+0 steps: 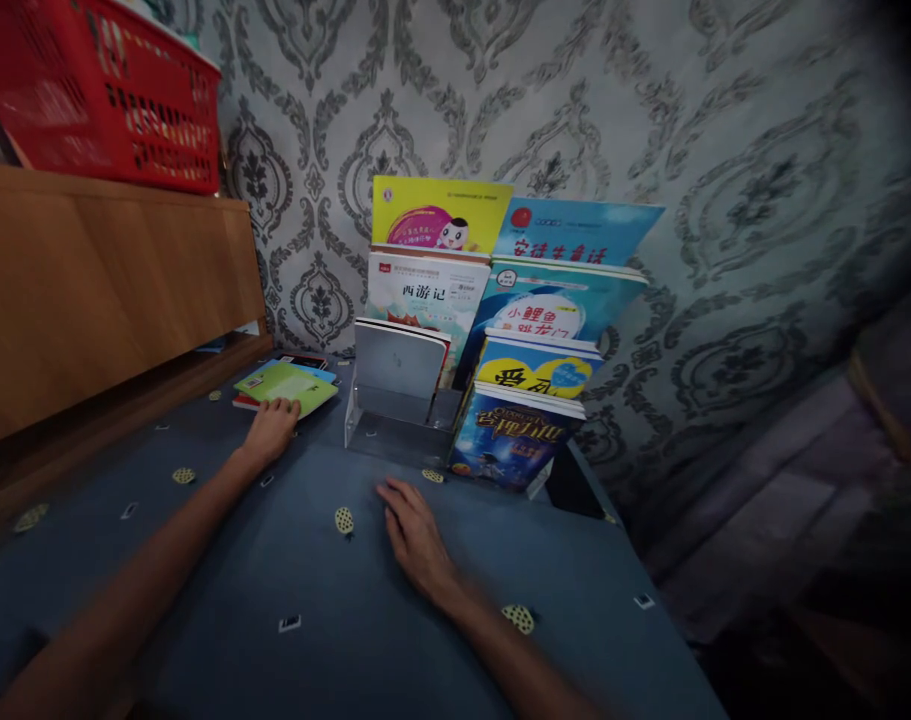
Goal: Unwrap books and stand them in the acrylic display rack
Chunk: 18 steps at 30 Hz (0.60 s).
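- Presently touching the green book (pixel 311 389) with the left hand (pixel 272 432), left of the frame's centre; cannot tell whether gripping it or just resting on it.
- Lying under that, more books (pixel 321 374), piled flat on the blue table (pixel 222 590).
- Unladen in the right hand (pixel 419 540), just below centre, with fingers loosely extended.
- Visible near centre, inside a clear rack (pixel 402 440): upright books, grey-covered (pixel 397 362) at left, dark blue (pixel 511 440) at front right.
- Upper left: red basket (pixel 162 120) atop wooden cabinet (pixel 117 290).
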### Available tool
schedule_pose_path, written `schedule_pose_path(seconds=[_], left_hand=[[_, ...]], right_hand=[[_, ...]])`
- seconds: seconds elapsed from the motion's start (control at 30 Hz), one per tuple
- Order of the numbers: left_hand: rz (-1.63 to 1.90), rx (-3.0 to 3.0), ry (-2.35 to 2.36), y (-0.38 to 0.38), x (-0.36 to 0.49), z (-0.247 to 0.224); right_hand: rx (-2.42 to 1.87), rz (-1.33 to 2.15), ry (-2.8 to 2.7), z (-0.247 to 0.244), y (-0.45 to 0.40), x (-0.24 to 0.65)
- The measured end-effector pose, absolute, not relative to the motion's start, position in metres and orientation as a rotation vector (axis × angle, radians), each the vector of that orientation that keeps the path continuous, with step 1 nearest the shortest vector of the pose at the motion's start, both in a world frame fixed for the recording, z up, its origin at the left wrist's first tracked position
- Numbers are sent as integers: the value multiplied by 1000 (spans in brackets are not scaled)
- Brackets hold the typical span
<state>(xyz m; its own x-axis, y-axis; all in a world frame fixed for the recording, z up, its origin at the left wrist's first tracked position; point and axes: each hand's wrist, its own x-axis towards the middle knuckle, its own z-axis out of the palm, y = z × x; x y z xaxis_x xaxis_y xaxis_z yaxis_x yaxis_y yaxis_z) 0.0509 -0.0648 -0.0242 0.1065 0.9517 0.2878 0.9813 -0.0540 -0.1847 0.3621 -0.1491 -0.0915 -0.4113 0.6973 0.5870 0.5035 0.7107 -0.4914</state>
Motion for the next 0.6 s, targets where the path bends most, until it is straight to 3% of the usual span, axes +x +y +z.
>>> schedule_pose_path(seconds=[0.37, 0.6], left_hand=[[47, -2150, -1880, -135, 48, -40], [176, -2180, -1875, -163, 57, -26]], right_hand=[[-928, 341, -2162, -87, -149, 362], [-932, 358, -2175, -89, -148, 361]])
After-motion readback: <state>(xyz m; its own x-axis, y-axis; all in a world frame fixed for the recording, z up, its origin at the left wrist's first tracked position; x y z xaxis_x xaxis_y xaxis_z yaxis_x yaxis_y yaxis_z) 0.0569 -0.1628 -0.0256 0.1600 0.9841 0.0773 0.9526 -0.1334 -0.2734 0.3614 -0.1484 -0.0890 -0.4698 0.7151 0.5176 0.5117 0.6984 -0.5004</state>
